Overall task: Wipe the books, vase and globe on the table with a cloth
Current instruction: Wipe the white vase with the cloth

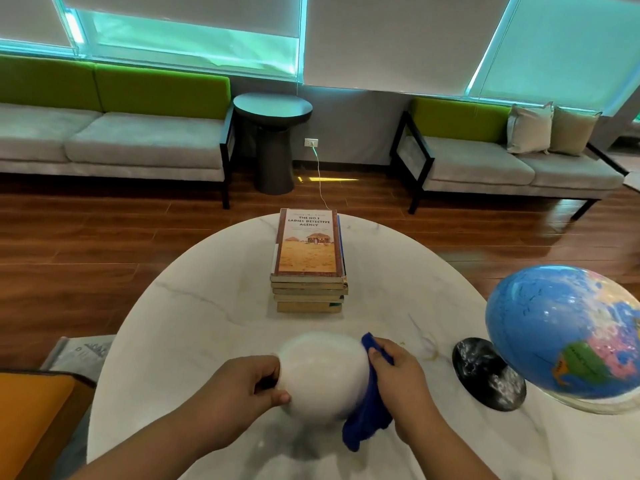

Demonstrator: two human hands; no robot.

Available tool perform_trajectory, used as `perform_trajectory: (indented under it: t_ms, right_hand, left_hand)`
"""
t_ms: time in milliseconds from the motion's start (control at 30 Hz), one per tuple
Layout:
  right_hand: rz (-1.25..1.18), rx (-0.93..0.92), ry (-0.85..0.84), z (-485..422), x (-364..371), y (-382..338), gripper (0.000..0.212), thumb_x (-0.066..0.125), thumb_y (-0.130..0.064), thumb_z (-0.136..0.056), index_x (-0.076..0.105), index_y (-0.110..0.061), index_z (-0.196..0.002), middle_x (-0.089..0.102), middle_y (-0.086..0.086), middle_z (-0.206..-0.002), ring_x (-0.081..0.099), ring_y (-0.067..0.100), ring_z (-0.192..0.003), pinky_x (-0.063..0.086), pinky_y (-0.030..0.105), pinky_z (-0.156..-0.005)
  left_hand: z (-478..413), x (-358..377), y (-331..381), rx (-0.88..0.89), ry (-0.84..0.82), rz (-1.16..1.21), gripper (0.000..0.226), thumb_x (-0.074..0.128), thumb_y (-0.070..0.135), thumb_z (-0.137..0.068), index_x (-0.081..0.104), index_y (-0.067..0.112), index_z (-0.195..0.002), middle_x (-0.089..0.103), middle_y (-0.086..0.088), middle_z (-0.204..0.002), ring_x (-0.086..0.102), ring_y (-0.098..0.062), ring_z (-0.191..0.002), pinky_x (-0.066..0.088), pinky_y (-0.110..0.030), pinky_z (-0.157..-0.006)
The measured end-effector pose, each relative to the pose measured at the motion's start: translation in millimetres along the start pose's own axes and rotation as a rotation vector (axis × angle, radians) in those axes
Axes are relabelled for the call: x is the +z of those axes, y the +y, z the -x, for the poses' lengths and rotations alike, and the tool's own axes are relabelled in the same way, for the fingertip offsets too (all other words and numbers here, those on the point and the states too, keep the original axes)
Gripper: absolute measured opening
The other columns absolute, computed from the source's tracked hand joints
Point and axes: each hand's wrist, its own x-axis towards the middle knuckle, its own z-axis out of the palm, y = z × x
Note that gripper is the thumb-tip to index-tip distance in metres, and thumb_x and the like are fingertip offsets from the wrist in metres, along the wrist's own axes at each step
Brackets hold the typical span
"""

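A round white vase (pixel 323 375) is tipped on its side low over the marble table (pixel 194 306). My left hand (pixel 246 384) grips its mouth end, fingers curled at the rim. My right hand (pixel 398 372) holds a blue cloth (pixel 369 407) pressed against the vase's right side; the cloth hangs down below it. A stack of several books (pixel 309 261) stands at the table's middle, beyond the vase. At the right edge sits a blue globe (pixel 568 334) on a clear ring base.
A black marbled disc (pixel 488 374) lies on the table between the vase and the globe. An orange seat (pixel 31 420) is at the lower left. Grey and green sofas (pixel 114 140) and a dark side table (pixel 273 140) stand across the wooden floor.
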Motion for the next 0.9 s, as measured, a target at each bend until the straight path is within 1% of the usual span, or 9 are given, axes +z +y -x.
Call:
perform_trajectory:
  t_ms: [133,233,300,433,500,600,700,800,900]
  right_hand:
    - [0.315,-0.41,0.026,31.6,27.9,-18.7,0.028,0.053,-0.026,-0.095,0.063,-0.034,-0.12,0.049,-0.015,-0.099,0.052,0.002,-0.089,0.038,0.011,-0.078]
    - [0.474,-0.629,-0.082,51.5,40.8,-25.2,0.033,0.056,-0.03,-0.092,0.061,-0.037,-0.123,0.045,-0.02,-0.1,0.051,0.001,-0.095,0.043,0.012,-0.085]
    - [0.451,-0.605,-0.047,41.7,35.1,-26.7,0.032,0.056,-0.031,-0.092,0.062,-0.037,-0.123,0.045,-0.021,-0.097,0.052,0.001,-0.093,0.042,0.01,-0.082]
    - [0.378,-0.346,0.078,9.9,16.8,-30.8,0.028,0.049,-0.034,-0.097,0.063,-0.033,-0.122,0.05,-0.013,-0.095,0.05,0.001,-0.079,0.034,0.008,-0.066]
    - [0.465,-0.396,0.102,12.5,19.1,-32.9,0.029,0.046,-0.034,-0.098,0.061,-0.034,-0.122,0.046,-0.012,-0.093,0.05,0.002,-0.077,0.034,0.007,-0.063]
    - [0.548,-0.682,0.001,37.4,33.4,-33.4,0.032,0.05,-0.032,-0.095,0.058,-0.039,-0.125,0.04,-0.019,-0.096,0.048,-0.001,-0.084,0.035,0.004,-0.07]
    - [0.519,-0.793,-0.12,52.3,37.5,-16.8,0.031,0.053,-0.03,-0.088,0.061,-0.039,-0.117,0.039,-0.029,-0.095,0.044,-0.011,-0.089,0.036,0.001,-0.075]
    - [0.349,-0.749,-0.141,48.0,25.9,11.3,0.031,0.058,-0.018,-0.076,0.058,-0.04,-0.098,0.046,-0.026,-0.093,0.051,-0.007,-0.088,0.038,0.004,-0.074]
    - [0.079,-0.508,0.012,32.8,16.2,30.5,0.04,0.066,-0.006,-0.082,0.06,-0.044,-0.092,0.059,-0.02,-0.098,0.058,0.0,-0.095,0.046,0.017,-0.088]
  left_hand:
    - [-0.7,3.3,12.8,0.018,0.035,-0.033,0.037,0.074,0.026,-0.081,0.043,0.02,-0.061,0.049,0.017,-0.057,0.04,-0.002,-0.055,0.035,-0.016,-0.055]
    - [-0.6,9.3,21.3,0.035,0.07,-0.006,0.04,0.073,0.023,-0.081,0.04,0.02,-0.06,0.045,0.015,-0.054,0.036,-0.005,-0.053,0.031,-0.018,-0.052]
    - [0.1,10.2,24.1,0.021,0.073,0.006,0.038,0.073,0.023,-0.082,0.042,0.019,-0.06,0.046,0.014,-0.054,0.038,-0.005,-0.053,0.032,-0.018,-0.053]
    - [2.1,10.3,27.9,-0.013,0.07,-0.028,0.03,0.07,0.027,-0.084,0.048,0.02,-0.065,0.051,0.008,-0.062,0.042,-0.003,-0.056,0.035,-0.015,-0.054]
    - [1.1,11.4,30.9,0.003,0.086,-0.041,0.031,0.07,0.027,-0.084,0.047,0.021,-0.064,0.05,0.007,-0.062,0.041,-0.003,-0.056,0.034,-0.015,-0.054]
    - [-1.3,11.7,32.1,0.031,0.074,0.002,0.028,0.068,0.025,-0.085,0.049,0.02,-0.064,0.051,0.007,-0.06,0.043,-0.004,-0.055,0.036,-0.017,-0.056]
    - [-3.2,9.6,29.5,0.023,0.055,0.089,0.018,0.066,0.023,-0.086,0.059,0.02,-0.071,0.061,0.013,-0.064,0.054,-0.003,-0.06,0.045,-0.022,-0.062]
    - [-5.2,5.5,22.8,-0.031,0.108,-0.028,0.032,0.07,0.029,-0.085,0.047,0.019,-0.064,0.051,0.008,-0.058,0.042,-0.005,-0.056,0.035,-0.021,-0.055]
    - [-5.5,4.2,15.6,-0.09,0.084,-0.031,0.025,0.069,0.03,-0.085,0.055,0.014,-0.072,0.059,0.0,-0.07,0.051,-0.013,-0.065,0.046,-0.026,-0.063]
